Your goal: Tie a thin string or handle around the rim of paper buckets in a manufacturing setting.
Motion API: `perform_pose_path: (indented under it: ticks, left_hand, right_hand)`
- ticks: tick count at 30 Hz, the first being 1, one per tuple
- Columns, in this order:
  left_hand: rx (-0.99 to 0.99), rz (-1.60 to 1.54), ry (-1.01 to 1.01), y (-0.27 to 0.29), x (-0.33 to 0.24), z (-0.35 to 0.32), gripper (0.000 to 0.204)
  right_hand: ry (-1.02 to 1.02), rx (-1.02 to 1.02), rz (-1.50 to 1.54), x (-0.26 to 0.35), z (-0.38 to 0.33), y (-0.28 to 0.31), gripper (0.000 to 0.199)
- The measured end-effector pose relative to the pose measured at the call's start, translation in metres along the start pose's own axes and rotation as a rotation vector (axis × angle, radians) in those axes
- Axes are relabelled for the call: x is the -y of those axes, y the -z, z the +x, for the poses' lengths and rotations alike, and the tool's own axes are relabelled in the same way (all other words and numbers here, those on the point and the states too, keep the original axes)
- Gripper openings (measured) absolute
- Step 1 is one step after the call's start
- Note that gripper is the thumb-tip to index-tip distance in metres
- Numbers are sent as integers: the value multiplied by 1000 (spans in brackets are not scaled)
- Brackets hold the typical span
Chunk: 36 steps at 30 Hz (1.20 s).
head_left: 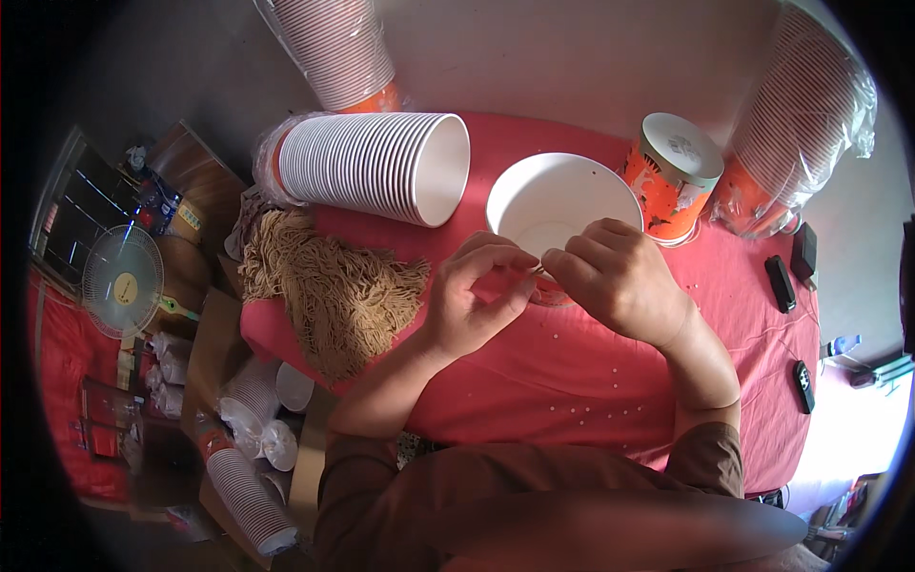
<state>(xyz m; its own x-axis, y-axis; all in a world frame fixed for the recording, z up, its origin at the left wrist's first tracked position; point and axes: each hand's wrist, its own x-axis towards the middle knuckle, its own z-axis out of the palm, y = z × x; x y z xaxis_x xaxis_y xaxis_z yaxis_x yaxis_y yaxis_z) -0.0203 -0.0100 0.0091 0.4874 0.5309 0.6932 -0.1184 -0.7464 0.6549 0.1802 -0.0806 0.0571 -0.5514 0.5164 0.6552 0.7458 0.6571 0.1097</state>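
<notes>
A large paper bucket point(564, 195), white inside, stands on the red cloth in front of me. A small dark spot shows near its far rim. Both my hands meet at its near rim and cover part of it. My left hand point(481, 294) is closed, its thumb and fingertips brought together at the rim. Curled over the same spot, my right hand point(615, 281) has its thumb against the rim. A thin tan bit shows between the fingertips, too small to make out. Left of the hands lies a heap of tan cords point(334, 291).
A nested stack of paper buckets point(367, 167) lies on its side at the back left. An upturned orange bucket point(675, 181) and a wrapped stack point(791, 124) stand right. Small white dots dot the red cloth point(515, 381). Black devices point(781, 283) lie at the right edge.
</notes>
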Motion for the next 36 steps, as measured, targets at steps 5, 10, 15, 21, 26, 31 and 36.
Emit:
perform_pose_path:
  ticks: [5, 10, 15, 21, 26, 31, 36]
  left_hand:
    - [-12, 68, -4, -2, -1, -1, 15]
    - [-47, 109, -32, -1, 0, 0, 15]
    - [-62, 127, 8, -2, 6, -1, 13]
    - [-58, 232, -82, -3, 10, 1, 12]
    - [-17, 309, -93, -3, 11, 4, 12]
    - [19, 281, -82, -2, 11, 5, 19]
    - [16, 290, -84, -2, 13, 2, 24]
  right_hand:
    - [-3, 19, 6, 2, 0, 2, 25]
    - [58, -100, -18, 1, 1, 0, 24]
    - [22, -163, -77, -7, 0, 14, 27]
    - [-14, -319, -96, -17, 0, 26, 23]
    - [-98, -397, -103, -20, -2, 40, 21]
    - [-127, -400, -83, -20, -1, 38, 20]
    - [-132, -396, -59, -17, -1, 39, 20]
